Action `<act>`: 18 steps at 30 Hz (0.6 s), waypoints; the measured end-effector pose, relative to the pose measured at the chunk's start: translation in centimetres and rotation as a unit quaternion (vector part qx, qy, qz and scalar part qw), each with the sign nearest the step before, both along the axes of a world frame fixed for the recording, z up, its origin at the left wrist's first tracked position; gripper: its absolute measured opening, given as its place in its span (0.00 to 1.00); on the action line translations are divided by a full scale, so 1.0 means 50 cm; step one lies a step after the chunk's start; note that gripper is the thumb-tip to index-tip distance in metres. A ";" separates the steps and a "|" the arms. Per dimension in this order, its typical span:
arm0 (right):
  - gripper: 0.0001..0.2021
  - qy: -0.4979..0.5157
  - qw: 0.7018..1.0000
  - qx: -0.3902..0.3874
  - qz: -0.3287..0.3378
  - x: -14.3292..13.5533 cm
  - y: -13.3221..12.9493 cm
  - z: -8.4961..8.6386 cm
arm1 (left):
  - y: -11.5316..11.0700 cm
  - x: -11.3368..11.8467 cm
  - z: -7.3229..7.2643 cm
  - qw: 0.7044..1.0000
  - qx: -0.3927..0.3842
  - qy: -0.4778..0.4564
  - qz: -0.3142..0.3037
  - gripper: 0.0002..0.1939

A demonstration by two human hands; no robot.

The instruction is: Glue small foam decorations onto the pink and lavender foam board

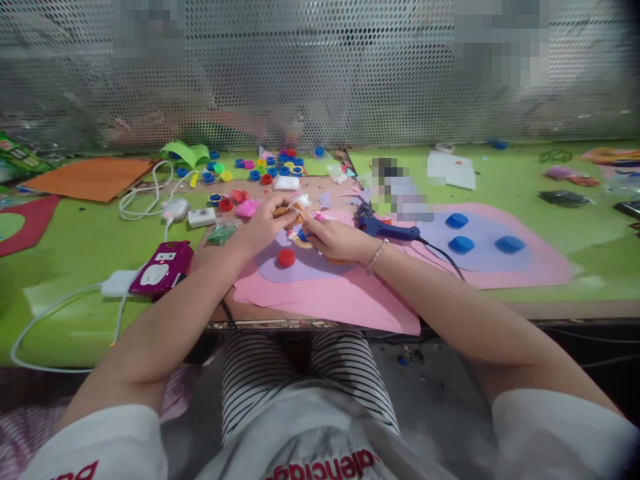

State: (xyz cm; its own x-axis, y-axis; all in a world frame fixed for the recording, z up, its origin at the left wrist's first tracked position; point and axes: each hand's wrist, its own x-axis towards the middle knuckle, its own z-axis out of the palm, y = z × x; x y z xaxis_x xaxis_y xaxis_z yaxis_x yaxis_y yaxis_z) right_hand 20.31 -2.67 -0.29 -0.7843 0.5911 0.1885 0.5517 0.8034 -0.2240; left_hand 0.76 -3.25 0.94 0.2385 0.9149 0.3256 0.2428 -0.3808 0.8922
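My left hand (267, 223) is closed, its fingertips pinching a small orange-brown piece (286, 211) whose kind is too small to tell. Close by on the right, my right hand (334, 239) is also closed, with thumb and finger pressed together at that piece's edge; what they grip is hidden. Below both hands lies a round lilac paper (273, 270) on pink paper (325, 303), with a red bottle cap (287, 258) on it. A blue glue gun (387, 228) rests right of my right hand, its black cord trailing toward my forearm.
Several coloured caps (270, 170) lie scattered at the back. On the right, blue caps (461, 245) sit on another lilac paper. A purple power socket (163, 269) with white cables stands at the left, near orange paper (90, 177). A perforated metal panel (320, 73) closes the back.
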 end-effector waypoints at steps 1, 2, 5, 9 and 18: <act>0.08 -0.004 1.000 0.000 -0.005 -0.001 -0.001 0.000 | 0.000 0.000 -0.001 1.000 -0.002 -0.003 -0.001 0.03; 0.09 -0.008 1.000 0.000 -0.009 -0.002 -0.002 0.001 | 0.000 0.000 -0.002 1.000 -0.004 -0.005 -0.002 0.03; 0.11 -0.019 1.000 0.001 -0.017 -0.004 -0.004 0.002 | 0.002 0.000 -0.005 1.000 -0.013 -0.011 -0.011 0.04; 0.11 -0.035 0.999 0.005 -0.028 -0.005 -0.007 0.004 | 0.003 0.002 -0.006 1.000 -0.013 -0.022 -0.018 0.04; 0.10 -0.025 0.999 0.004 -0.026 -0.005 -0.007 0.005 | -0.005 0.004 0.005 1.000 -0.010 -0.020 -0.011 0.03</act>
